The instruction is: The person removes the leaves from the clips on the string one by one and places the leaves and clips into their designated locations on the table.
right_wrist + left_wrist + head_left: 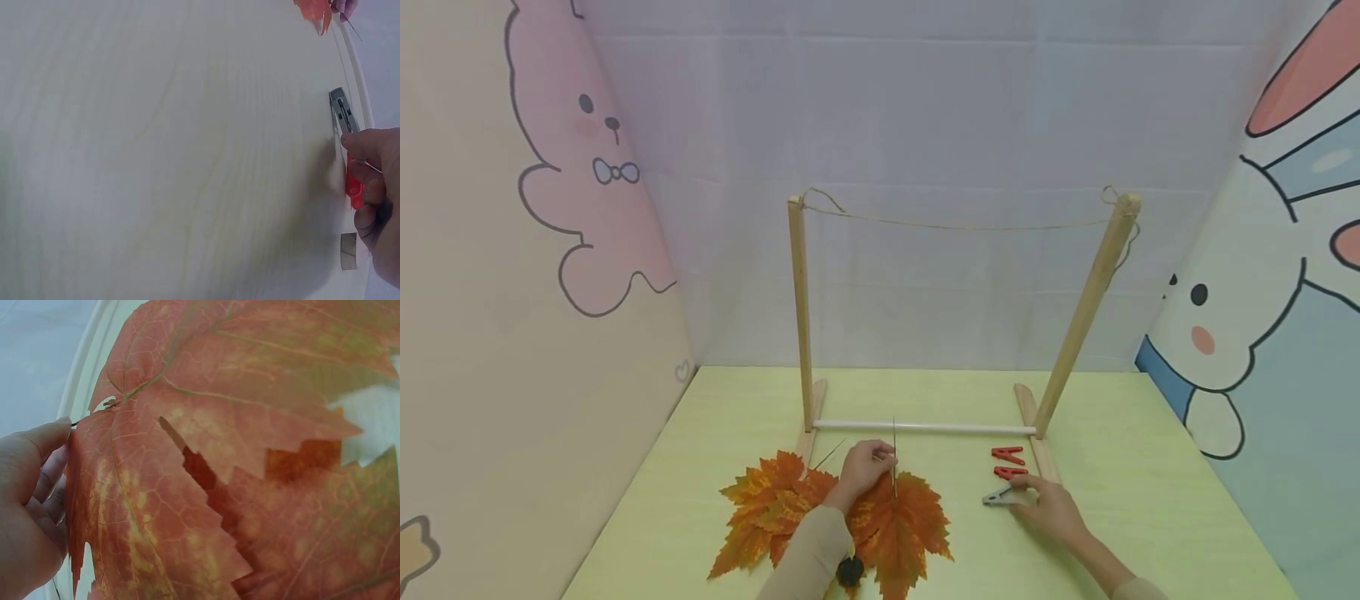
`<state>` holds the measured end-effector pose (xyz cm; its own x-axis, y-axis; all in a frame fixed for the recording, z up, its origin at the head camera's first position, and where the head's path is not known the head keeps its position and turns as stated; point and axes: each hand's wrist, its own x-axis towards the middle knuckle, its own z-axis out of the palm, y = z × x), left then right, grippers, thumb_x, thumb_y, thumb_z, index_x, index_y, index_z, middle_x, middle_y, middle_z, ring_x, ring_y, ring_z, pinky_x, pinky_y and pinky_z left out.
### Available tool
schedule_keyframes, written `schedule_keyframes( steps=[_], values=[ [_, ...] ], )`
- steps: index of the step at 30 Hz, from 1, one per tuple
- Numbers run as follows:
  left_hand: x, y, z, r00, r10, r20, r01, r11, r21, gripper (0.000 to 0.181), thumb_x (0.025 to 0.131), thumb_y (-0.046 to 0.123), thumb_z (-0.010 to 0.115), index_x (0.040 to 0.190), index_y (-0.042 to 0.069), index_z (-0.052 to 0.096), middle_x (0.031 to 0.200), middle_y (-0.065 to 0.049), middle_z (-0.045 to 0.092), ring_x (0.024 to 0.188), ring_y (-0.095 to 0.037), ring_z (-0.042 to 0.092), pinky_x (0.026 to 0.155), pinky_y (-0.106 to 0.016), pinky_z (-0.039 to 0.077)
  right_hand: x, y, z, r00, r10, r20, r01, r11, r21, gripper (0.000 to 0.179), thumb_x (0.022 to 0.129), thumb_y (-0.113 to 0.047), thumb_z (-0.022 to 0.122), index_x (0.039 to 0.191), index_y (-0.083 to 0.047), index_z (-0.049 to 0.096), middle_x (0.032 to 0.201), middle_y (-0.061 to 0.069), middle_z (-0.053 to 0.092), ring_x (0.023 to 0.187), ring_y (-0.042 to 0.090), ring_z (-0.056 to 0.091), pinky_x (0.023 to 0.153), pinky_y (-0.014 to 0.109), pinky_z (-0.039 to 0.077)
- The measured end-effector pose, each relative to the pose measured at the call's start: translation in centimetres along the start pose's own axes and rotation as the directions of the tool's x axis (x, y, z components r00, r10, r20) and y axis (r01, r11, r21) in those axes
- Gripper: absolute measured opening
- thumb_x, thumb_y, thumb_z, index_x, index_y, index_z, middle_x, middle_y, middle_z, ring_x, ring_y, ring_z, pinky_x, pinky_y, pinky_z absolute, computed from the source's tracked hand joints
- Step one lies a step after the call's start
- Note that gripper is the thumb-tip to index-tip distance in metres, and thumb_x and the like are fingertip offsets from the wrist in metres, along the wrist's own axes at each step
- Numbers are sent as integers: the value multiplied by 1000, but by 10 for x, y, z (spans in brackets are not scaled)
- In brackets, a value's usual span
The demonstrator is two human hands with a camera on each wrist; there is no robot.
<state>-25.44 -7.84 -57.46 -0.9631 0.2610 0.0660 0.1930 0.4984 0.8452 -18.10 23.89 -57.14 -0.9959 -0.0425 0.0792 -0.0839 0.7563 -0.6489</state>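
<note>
My left hand pinches the thin stem of an orange artificial maple leaf, its blade hanging toward the front of the table. In the left wrist view, thumb and fingers close on the stem beside the leaf's base. Over on the right, my right hand pinches a grey clothespin by one end. The right wrist view shows the grey clothespin pointing away from the fingertips. Two red clothespins lie just behind that hand; fingers partly hide the nearer one.
More orange leaves lie piled at the left, one stem sticking up. Behind the hands stands a wooden frame with a white crossbar low down and a sagging string tied between its post tops. Printed cloth walls enclose the table.
</note>
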Motion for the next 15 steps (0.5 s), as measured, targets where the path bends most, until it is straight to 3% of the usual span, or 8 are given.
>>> schedule_keyframes(
  steps=[5, 8, 15],
  values=[
    [-1, -5, 3, 1000, -9, -25, 10, 1000, 25, 13, 83, 12, 64, 93, 5, 68, 83, -6, 66, 74, -19, 62, 65, -34, 50, -3, -1, 1, 1000, -10, 8, 10, 999, -32, 29, 68, -9, 76, 96, -10, 68, 93, 3, 68, 46, 4, 16, 44, 21, 15],
    [-2, -7, 4, 999, -11, -36, 12, 1000, 24, 12, 83, 12, 65, 92, 5, 68, 83, -6, 67, 74, -20, 62, 65, -35, 50, -5, -1, 2, 999, -31, -8, 31, 999, -41, 29, 67, -9, 75, 95, -9, 68, 93, 4, 68, 46, 3, 19, 44, 20, 16],
    [-1, -9, 5, 999, -25, -35, 26, 999, 25, 11, 83, 13, 64, 90, 6, 68, 82, -5, 67, 73, -18, 62, 64, -33, 50, -6, 0, 3, 998, -56, -40, 52, 994, -91, 28, 65, -8, 75, 92, -10, 68, 91, 3, 68, 56, 6, 39, 48, 22, 32]
  ],
)
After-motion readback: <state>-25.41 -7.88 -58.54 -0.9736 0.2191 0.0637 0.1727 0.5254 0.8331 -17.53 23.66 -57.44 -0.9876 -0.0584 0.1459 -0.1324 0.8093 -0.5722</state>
